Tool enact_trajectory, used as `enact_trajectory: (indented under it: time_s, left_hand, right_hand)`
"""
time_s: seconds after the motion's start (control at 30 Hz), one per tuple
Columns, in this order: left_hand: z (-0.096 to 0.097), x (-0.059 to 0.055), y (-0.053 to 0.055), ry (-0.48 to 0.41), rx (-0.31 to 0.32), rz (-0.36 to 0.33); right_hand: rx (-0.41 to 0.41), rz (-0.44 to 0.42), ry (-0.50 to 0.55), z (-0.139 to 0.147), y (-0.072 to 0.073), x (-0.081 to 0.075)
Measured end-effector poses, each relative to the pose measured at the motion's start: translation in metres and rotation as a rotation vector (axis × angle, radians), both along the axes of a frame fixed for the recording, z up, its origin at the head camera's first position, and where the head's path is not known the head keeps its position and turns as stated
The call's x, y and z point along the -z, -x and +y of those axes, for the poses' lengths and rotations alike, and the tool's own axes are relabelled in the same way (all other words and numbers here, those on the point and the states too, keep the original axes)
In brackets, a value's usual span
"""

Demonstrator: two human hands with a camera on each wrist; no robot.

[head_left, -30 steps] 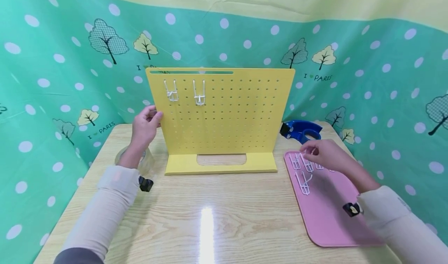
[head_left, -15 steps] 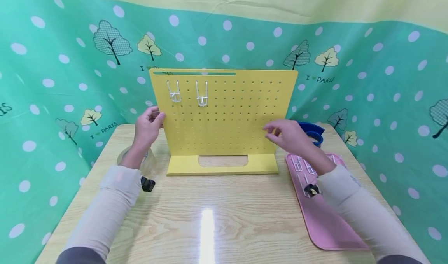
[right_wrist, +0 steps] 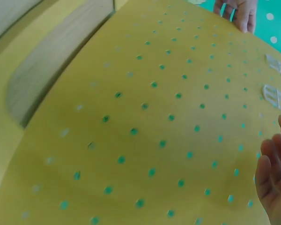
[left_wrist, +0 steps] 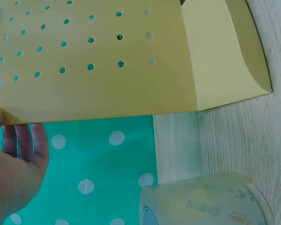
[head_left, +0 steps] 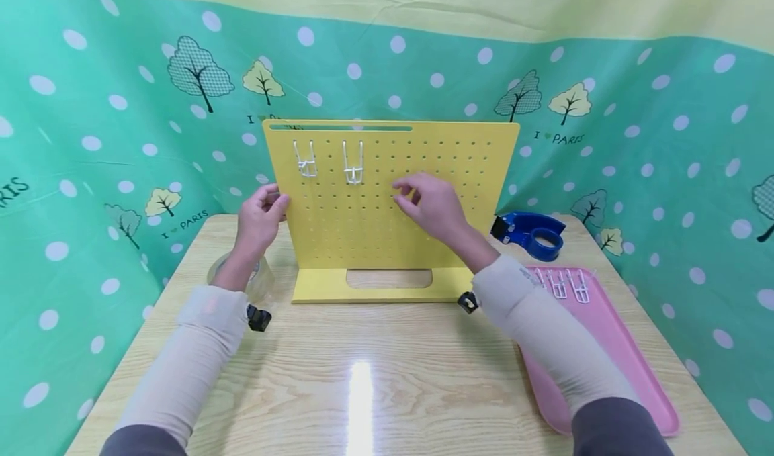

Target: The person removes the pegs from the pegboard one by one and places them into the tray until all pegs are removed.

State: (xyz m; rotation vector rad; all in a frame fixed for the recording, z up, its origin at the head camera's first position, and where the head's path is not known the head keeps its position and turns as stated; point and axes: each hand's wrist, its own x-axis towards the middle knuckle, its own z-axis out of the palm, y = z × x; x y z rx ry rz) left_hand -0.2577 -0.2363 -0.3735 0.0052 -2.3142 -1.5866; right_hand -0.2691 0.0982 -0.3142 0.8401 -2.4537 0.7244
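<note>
A yellow pegboard (head_left: 387,231) stands upright on the table. My left hand (head_left: 259,221) grips its left edge, thumb in front and fingers behind, as the left wrist view also shows. Two white wire hooks, one (head_left: 306,160) at the upper left and another (head_left: 353,164) to its right, hang on the board. In front of the board's middle is my right hand (head_left: 432,204), fingers loosely bent with a gap between thumb and forefinger. No object shows in it. More white hooks (head_left: 557,285) lie on the pink tray (head_left: 643,375), partly hidden by my right sleeve.
A blue tape dispenser (head_left: 532,233) sits behind the tray, right of the board. A wide roll of clear tape (left_wrist: 206,201) stands by my left wrist. A green dotted curtain (head_left: 369,60) hangs behind the wooden table (head_left: 314,375).
My right hand has moved left and up from the hooks on the tray to the front of the pegboard. The left hand keeps its grip on the edge.
</note>
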Motion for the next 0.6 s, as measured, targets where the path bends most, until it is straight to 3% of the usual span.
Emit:
enact_trajectory:
  time_s: [0.27, 0.6]
  left_hand:
    - [0.000, -0.003, 0.000, -0.003, 0.000, -0.001]
    - [-0.001, 0.001, 0.001, 0.004, -0.006, 0.010]
  right_hand:
    - [0.056, 0.100, -0.020, -0.043, 0.009, -0.014]
    - [0.076, 0.155, -0.010, -0.070, 0.019, -0.006]
